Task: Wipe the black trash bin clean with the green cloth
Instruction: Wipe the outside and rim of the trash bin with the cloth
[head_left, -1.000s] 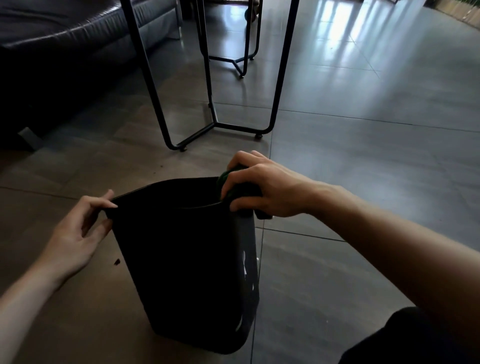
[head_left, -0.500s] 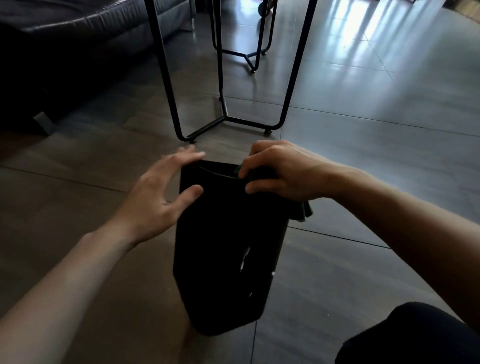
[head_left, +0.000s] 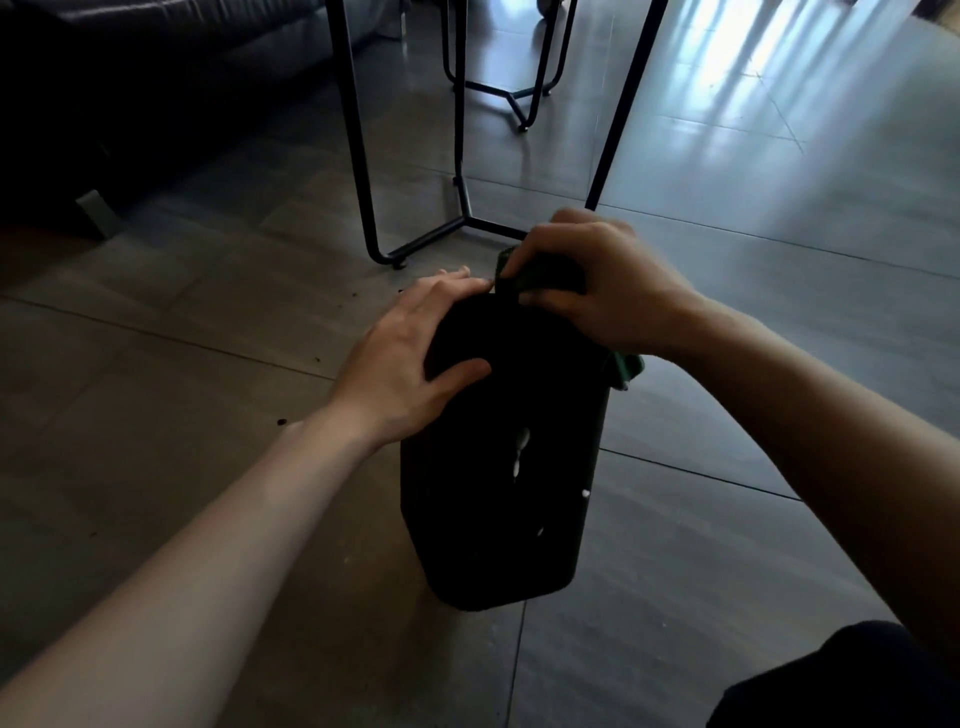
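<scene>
Both hands worked at the top of the black trash bin (head_left: 498, 467) on the tiled floor (head_left: 753, 545).

The bin stood on the floor in front of the black metal table legs (head_left: 358, 156); the left hand (head_left: 410, 358) lay spread over its upper left edge, fingers straight across the top and thumb pressed on the near face; the right hand (head_left: 597, 291) gripped the green cloth (head_left: 540, 275) bunched against the bin's top right edge, a corner of cloth hanging under the wrist; a dark sofa (head_left: 130, 88) sat at far left; white marks showed on the bin's near face.
</scene>
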